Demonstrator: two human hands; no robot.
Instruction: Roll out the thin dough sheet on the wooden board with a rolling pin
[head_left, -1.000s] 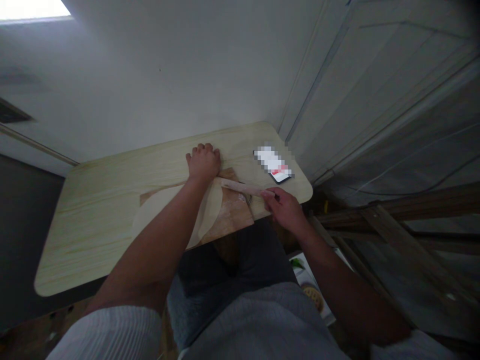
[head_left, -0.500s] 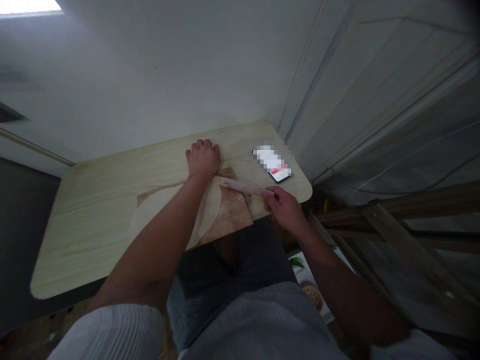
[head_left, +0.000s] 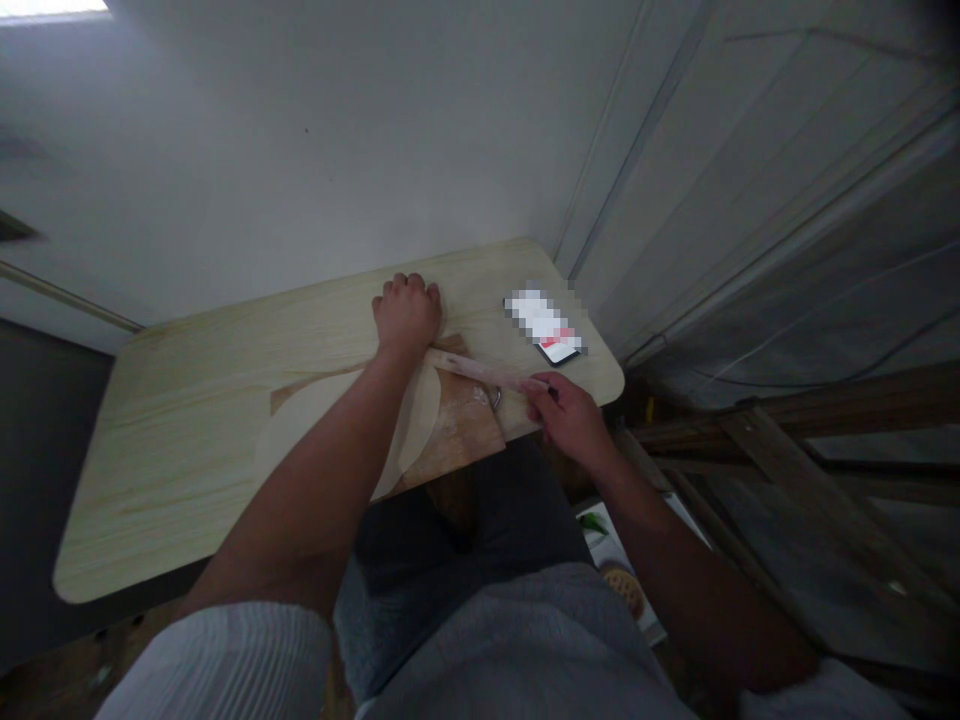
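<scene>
A thin pale rolling pin [head_left: 480, 370] lies slantwise over a wooden board [head_left: 469, 420] dusted with white powder. Its near end is gripped by my right hand [head_left: 559, 405], fingers closed around it at the table's front edge. The pin's other end disappears beneath my left wrist. My left hand [head_left: 407, 310] is just beyond the board, back upward and fingers curled down; what they hold, if anything, is hidden. A broad, thin sheet of dough [head_left: 420, 415] with a rounded edge covers much of the board, partly hidden by my left forearm.
A phone [head_left: 559, 348] with a lit, blurred screen lies on the light wood-grain table [head_left: 165, 440], right of the board. The wall [head_left: 337, 170] stands behind. Lower right are a wooden frame [head_left: 780, 440] and, below the table, a pale surface with a round brown item [head_left: 622, 590].
Both hands and the rolling pin stay almost in place. The view has shifted very slightly, and the dough sheet looks the same.
</scene>
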